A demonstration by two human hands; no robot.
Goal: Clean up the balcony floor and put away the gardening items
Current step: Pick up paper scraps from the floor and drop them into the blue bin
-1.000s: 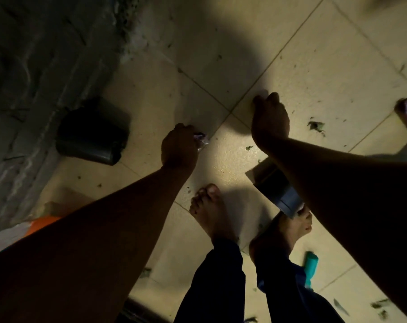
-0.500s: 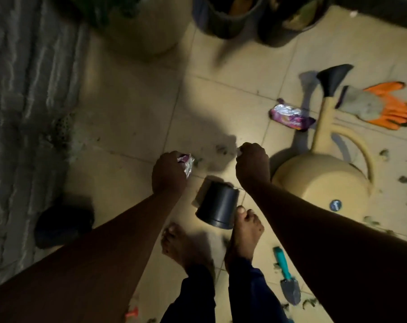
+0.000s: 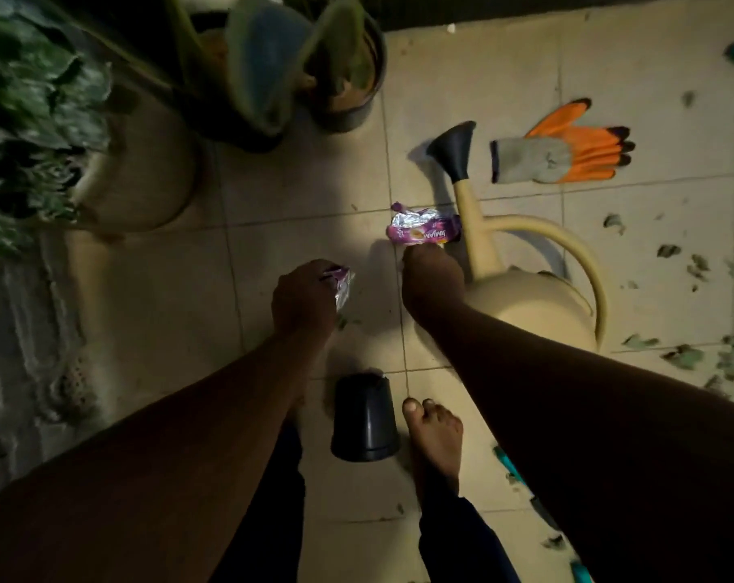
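The right hand reaches its fingertips to the crumpled purple foil snack wrapper lying on the tiled floor beside the beige plastic watering can; whether it grips yet I cannot tell, so a firm pinch on the near edge seems wise. The left hand is clenched on a small silvery wrapper scrap. The black plastic pot lies tipped over, its contents hidden.

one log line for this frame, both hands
left hand: holds crumpled wrapper | right hand: at purple wrapper, grip unclear
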